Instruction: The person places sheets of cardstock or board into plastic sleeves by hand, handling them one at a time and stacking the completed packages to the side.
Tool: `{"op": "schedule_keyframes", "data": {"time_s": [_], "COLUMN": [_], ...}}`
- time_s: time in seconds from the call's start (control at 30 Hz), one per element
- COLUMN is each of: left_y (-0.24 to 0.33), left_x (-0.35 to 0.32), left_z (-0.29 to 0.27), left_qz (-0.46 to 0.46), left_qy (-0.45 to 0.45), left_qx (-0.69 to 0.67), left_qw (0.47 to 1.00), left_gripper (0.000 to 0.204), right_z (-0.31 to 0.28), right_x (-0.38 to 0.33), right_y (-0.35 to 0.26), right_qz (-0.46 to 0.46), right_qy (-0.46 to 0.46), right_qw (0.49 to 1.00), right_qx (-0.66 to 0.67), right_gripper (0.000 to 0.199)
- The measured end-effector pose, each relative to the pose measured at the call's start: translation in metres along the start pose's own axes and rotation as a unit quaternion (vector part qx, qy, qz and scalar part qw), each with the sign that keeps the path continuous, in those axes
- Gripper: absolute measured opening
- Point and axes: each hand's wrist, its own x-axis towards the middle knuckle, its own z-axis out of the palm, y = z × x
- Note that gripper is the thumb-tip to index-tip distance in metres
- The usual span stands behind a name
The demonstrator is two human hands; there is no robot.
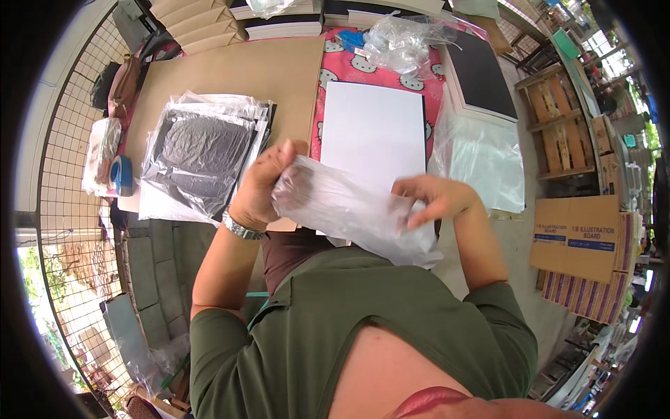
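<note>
evidently, left fingers (285, 151) gripping a plastic bag (342, 202), right fingers (414, 186) half-curled by its other end, hold unclear

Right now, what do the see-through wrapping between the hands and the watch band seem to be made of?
See-through wrapping: likely thin plastic film, cloudy, glossy; a darker shape shows through it. Watch band: probably metal, shiny silver, judging by bright reflections, though plastic is possible.

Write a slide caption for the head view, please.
Left hand holding a translucent plastic bag, right hand at its opposite end.
</note>
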Motion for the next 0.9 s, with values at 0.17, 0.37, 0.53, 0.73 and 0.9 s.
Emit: {"op": "schedule_keyframes", "data": {"time_s": [0.17, 0.37, 0.53, 0.73, 0.9], "left_y": [-0.028, 0.013, -0.007, -0.003, -0.005], "left_x": [-0.007, -0.007, 0.006, 0.029, 0.053], "left_z": [-0.006, -0.014, -0.011, -0.040, -0.045], "left_qz": [-0.110, -0.007, -0.051, 0.059, -0.211], "left_qy": [-0.114, -0.089, -0.140, -0.164, -0.187], "left_qx": [0.354, 0.225, 0.371, -0.061, 0.391], "left_qw": [0.922, 0.970, 0.916, 0.983, 0.876], "left_gripper": [0.024, 0.031, 0.028, 0.024, 0.041], "right_z": [-0.012, -0.024, -0.036, -0.047, -0.049], "right_x": [-0.004, -0.015, -0.012, -0.026, 0.000], "right_y": [-0.026, 0.002, 0.010, 0.026, 0.026], "right_qz": [-0.141, 0.122, -0.093, 0.031, -0.100], "right_qy": [0.130, 0.104, 0.182, 0.189, 0.494], "right_qw": [0.936, 0.986, 0.886, 0.965, 0.791], "right_qx": [0.295, 0.053, 0.416, 0.180, 0.347], "right_gripper": [0.038, 0.025, 0.017, 0.009, 0.025]}}
